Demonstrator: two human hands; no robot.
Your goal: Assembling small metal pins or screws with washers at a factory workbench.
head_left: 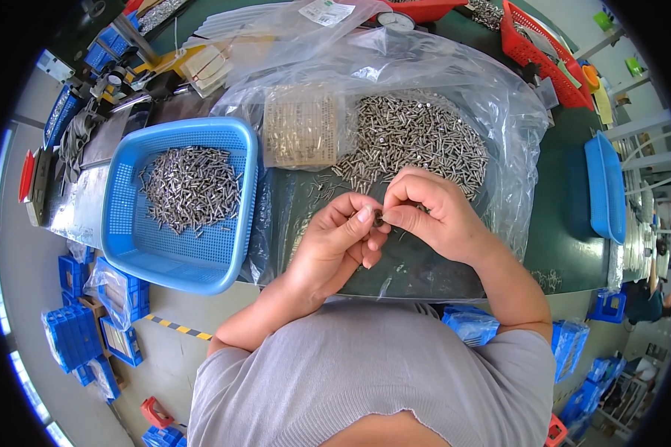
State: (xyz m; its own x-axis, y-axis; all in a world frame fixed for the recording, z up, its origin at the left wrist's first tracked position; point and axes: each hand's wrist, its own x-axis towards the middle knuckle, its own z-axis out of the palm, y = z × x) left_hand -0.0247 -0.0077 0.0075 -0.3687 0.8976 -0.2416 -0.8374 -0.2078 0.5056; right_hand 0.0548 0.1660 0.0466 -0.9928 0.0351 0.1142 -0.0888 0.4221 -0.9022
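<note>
Between both hands' fingertips [365, 216], small screw [379, 220]

screws [192, 186] in basket [235, 257] left, screw pile [414, 138] on bag [499, 97] right

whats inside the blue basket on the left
The blue basket holds a loose heap of small metal screws over its perforated floor. What lies beneath the heap is covered.

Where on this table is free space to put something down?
Bare green table lies between the clear plastic bag and the blue tray on the right. The centre is crowded: a screw pile on the plastic, the blue basket of screws on the left, both hands in front.
</note>
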